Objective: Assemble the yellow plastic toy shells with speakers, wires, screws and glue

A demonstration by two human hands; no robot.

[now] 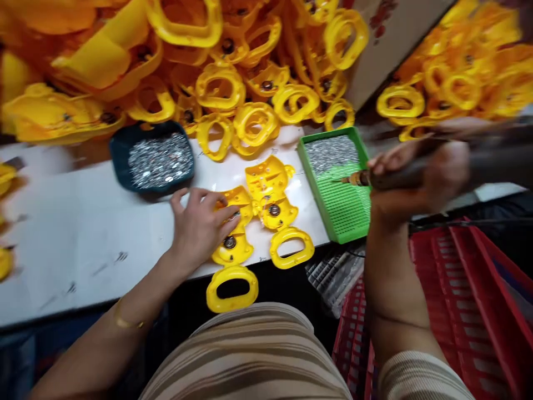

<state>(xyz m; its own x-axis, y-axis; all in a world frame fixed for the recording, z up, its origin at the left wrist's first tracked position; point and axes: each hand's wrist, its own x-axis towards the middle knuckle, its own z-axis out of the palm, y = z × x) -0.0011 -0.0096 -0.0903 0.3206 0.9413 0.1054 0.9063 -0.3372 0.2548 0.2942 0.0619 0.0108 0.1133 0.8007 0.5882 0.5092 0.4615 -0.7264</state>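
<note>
My left hand (204, 222) lies palm down over a yellow plastic shell half (232, 253), its thumb and index finger closed on the shell's upper part. Those fingers partly hide the shell. A round metal piece sits in it, and its loop handle (232, 304) juts past the table edge. Beside it rests a matching yellow shell (268, 178) with a loop handle. My right hand (441, 172), blurred, wraps around a dark power screwdriver (400, 173). The tool's thin bit points left above a green ribbed tray (347, 225), whose far end holds small silver screws (331, 153).
A dark bin (120, 175) of small metal parts stands behind my left hand on the white table (83, 233). Yellow shells (220, 86) are heaped along the back. More yellow shells (462, 83) lie beyond a cardboard panel (378, 55). Red crates (458, 300) stand at lower right.
</note>
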